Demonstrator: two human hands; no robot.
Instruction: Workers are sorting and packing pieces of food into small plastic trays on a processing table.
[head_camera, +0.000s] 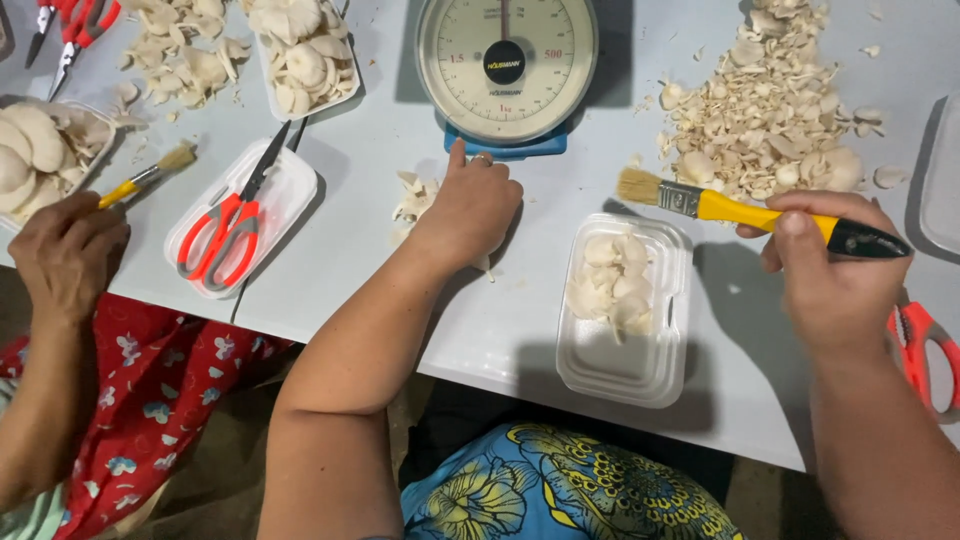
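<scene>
Yellow-handled brush (745, 210) with pale bristles and black grip end, held level above the table, bristles pointing left. Small white mushroom cluster (415, 197) lying on the table, partly covered, just below the scale.

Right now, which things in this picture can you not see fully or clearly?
Head view only:
- Mushroom pieces: partly hidden under the left hand.
- Brush handle: its middle is covered by the right hand.
- Red scissors: cut off by the right edge.
- Kitchen scale: its top is cut off by the upper edge.
</scene>
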